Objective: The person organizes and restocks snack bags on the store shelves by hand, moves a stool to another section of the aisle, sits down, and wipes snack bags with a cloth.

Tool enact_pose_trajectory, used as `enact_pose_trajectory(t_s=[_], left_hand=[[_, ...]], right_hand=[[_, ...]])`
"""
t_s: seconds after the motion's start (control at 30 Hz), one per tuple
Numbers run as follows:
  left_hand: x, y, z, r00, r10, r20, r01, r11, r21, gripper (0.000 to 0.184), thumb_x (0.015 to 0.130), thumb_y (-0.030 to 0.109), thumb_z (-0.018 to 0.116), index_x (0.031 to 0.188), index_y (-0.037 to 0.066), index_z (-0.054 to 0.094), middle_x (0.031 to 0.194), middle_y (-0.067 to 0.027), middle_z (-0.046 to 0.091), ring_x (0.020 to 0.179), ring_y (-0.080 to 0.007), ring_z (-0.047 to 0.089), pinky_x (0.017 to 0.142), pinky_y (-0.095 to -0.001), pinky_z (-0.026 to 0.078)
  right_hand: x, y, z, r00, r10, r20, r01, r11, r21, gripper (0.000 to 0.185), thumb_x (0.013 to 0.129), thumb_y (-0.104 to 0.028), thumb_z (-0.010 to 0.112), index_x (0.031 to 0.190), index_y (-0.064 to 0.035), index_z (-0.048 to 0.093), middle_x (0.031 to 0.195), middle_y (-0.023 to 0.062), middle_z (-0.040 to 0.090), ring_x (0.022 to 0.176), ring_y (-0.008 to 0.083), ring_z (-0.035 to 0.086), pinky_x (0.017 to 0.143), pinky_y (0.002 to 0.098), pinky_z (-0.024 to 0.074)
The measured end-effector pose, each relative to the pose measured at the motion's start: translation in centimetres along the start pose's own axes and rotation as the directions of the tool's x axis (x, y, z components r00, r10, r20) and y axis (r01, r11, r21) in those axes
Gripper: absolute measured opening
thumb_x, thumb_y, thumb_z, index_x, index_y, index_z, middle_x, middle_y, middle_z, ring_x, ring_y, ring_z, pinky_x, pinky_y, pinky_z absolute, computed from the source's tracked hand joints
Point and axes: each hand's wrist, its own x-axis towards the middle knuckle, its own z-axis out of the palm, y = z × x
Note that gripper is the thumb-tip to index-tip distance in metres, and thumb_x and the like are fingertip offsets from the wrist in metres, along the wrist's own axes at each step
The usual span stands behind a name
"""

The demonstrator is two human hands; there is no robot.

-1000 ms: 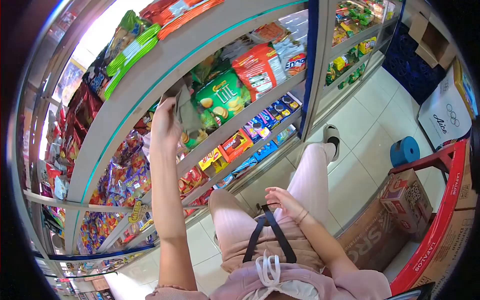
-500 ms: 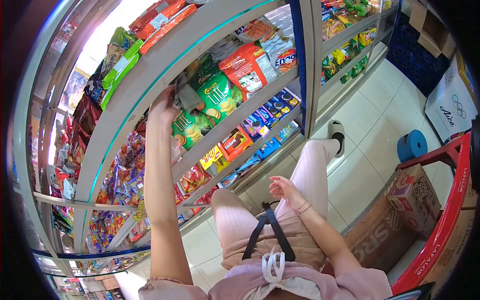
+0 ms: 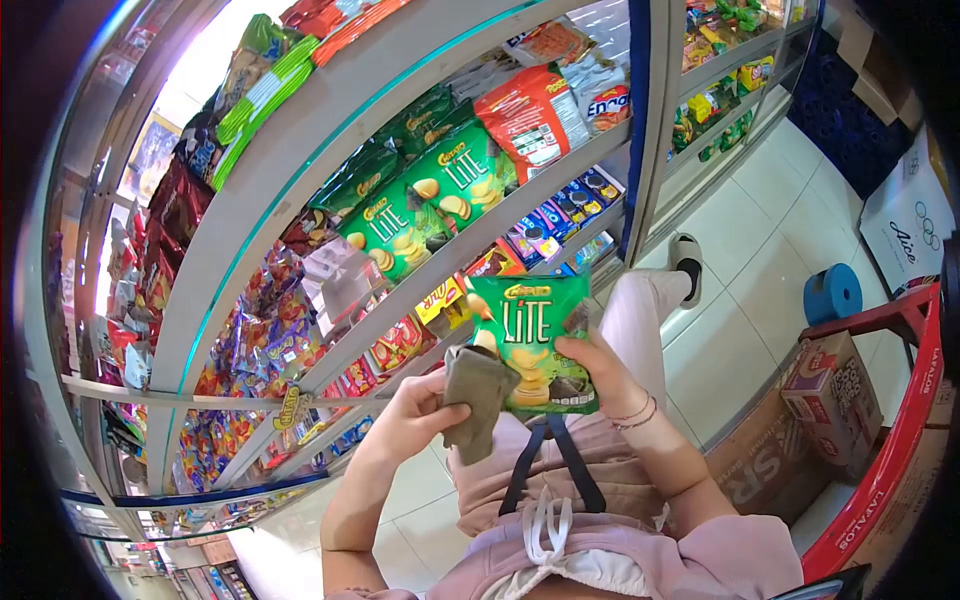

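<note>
My right hand [image 3: 608,375] grips the right side of a green "Chitato Lite" chip bag [image 3: 530,330], held upright above my lap with its printed front toward me. My left hand [image 3: 400,418] is closed on a folded grey-brown cloth [image 3: 472,400], which overlaps the bag's lower left side. Part of the bag is hidden behind the cloth. On the shelf just beyond, more green chip bags [image 3: 392,235] stand in a row, with a red snack bag [image 3: 532,125] to their right.
Metal-framed glass shelves curve along the left, with small candy packets [image 3: 250,345] and biscuit boxes [image 3: 560,215] lower down. To the right are a blue roll [image 3: 832,293], a red crate frame [image 3: 900,440], a small carton [image 3: 832,390] and a white "Aice" box [image 3: 912,215].
My left hand has come out of the shelf with the cloth and moved down toward my lap. A green chip bag is now in my right hand, which was empty before.
</note>
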Motion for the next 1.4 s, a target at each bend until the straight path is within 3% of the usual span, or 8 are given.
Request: enact_pose_trajectory(t_s=[0.2, 0.3, 0.37, 0.77, 0.9, 1.03, 1.13, 1.4], left_hand=[[-1.2, 0.3, -0.9, 0.753, 0.478, -0.453, -0.388, 0.878, 0.28, 0.026, 0.078, 0.002, 0.058, 0.103, -0.003, 0.062, 0.121, -0.0162, 0.05, 0.109, -0.027, 0.052, 0.091, -0.0379, 0.042], [-1.0, -0.5, 1.5, 0.743, 0.569, -0.353, -0.382, 0.793, 0.474, 0.04, 0.073, 0.015, 0.067, 0.108, -0.003, 0.058, 0.125, -0.0202, 0.046, 0.113, -0.0321, 0.05, 0.094, -0.0418, 0.039], [0.6, -0.4, 4.3, 0.64, 0.621, -0.453, -0.572, 0.778, 0.259, 0.057, 0.066, 0.026, 0.076, 0.112, 0.0, 0.054, 0.133, -0.0246, 0.037, 0.116, -0.0364, 0.047, 0.095, -0.0439, 0.039], [-0.6, -0.6, 4.6, 0.633, 0.677, -0.376, -0.46, 0.719, 0.521, 0.049, 0.068, 0.005, 0.06, 0.117, 0.004, 0.058, 0.123, -0.0321, 0.046, 0.109, -0.0427, 0.053, 0.089, -0.0399, 0.045], [-2.0, -2.5, 4.0, 0.562, 0.782, -0.269, -0.552, 0.597, 0.582, 0.045, 0.064, 0.001, 0.056, 0.109, 0.003, 0.063, 0.122, -0.0289, 0.048, 0.106, -0.0404, 0.055, 0.088, -0.0397, 0.046], [-2.9, -3.6, 2.2, 0.646, 0.574, -0.504, -0.427, 0.819, 0.384, 0.032, 0.062, -0.001, 0.055, 0.091, 0.001, 0.068, 0.105, -0.0249, 0.058, 0.096, -0.0336, 0.061, 0.082, -0.0388, 0.048], [-1.8, -3.4, 2.1, 0.467, 0.739, -0.485, -0.618, 0.665, 0.418, 0.047, 0.064, 0.005, 0.059, 0.111, 0.005, 0.059, 0.12, -0.025, 0.051, 0.112, -0.0418, 0.049, 0.095, -0.0501, 0.037], [-0.2, -0.3, 3.6, 0.521, 0.758, -0.394, -0.253, 0.577, 0.777, 0.06, 0.068, 0.03, 0.063, 0.124, 0.011, 0.054, 0.137, -0.0256, 0.033, 0.127, -0.0486, 0.029, 0.102, -0.0548, 0.027]], right_hand=[[-0.2, 1.1, -1.0, 0.997, 0.082, 0.012, -0.081, 0.995, -0.054, 0.043, 0.081, -0.001, 0.055, 0.123, 0.0004, 0.045, 0.117, 0.0084, 0.054, 0.107, 0.0148, 0.052, 0.091, 0.0283, 0.0417], [0.3, 1.7, 2.1, 0.985, -0.12, 0.127, 0.136, 0.982, -0.127, 0.05, 0.079, 0.0, 0.055, 0.127, 0.0004, 0.042, 0.124, 0.008, 0.049, 0.113, 0.0147, 0.046, 0.097, 0.0282, 0.0352], [0.4, 1.6, 3.0, 0.969, -0.183, 0.167, 0.227, 0.923, -0.31, 0.055, 0.077, -0.003, 0.059, 0.129, 0.0014, 0.041, 0.126, 0.007, 0.046, 0.116, 0.0139, 0.041, 0.1, 0.0286, 0.0313], [0.5, 3.0, 4.1, 0.937, -0.313, -0.156, 0.221, 0.876, -0.429, 0.029, 0.09, -0.011, 0.053, 0.114, 0.0028, 0.052, 0.103, 0.0057, 0.058, 0.092, 0.0097, 0.053, 0.082, 0.025, 0.0426], [1.1, 1.7, 3.3, 0.869, -0.251, -0.426, 0.276, 0.961, -0.003, 0.026, 0.091, -0.013, 0.051, 0.112, 0.0027, 0.053, 0.102, 0.0064, 0.058, 0.097, 0.013, 0.053, 0.084, 0.0264, 0.042], [1.5, 1.3, 2.0, 0.869, -0.445, -0.216, 0.318, 0.837, -0.446, 0.036, 0.088, -0.011, 0.055, 0.12, 0.0031, 0.049, 0.112, 0.0092, 0.057, 0.104, 0.0165, 0.052, 0.09, 0.0284, 0.0404], [2.0, 1.5, 4.4, 0.92, -0.383, 0.087, 0.287, 0.505, -0.814, 0.056, 0.079, -0.004, 0.063, 0.129, 0.0036, 0.041, 0.118, 0.0122, 0.055, 0.109, 0.0182, 0.051, 0.095, 0.031, 0.0392], [1.1, 5.2, 5.8, 0.974, -0.217, 0.071, 0.228, 0.901, -0.369, 0.049, 0.081, -0.004, 0.06, 0.127, 0.0026, 0.042, 0.121, 0.0124, 0.052, 0.109, 0.0163, 0.052, 0.093, 0.0301, 0.0413]])
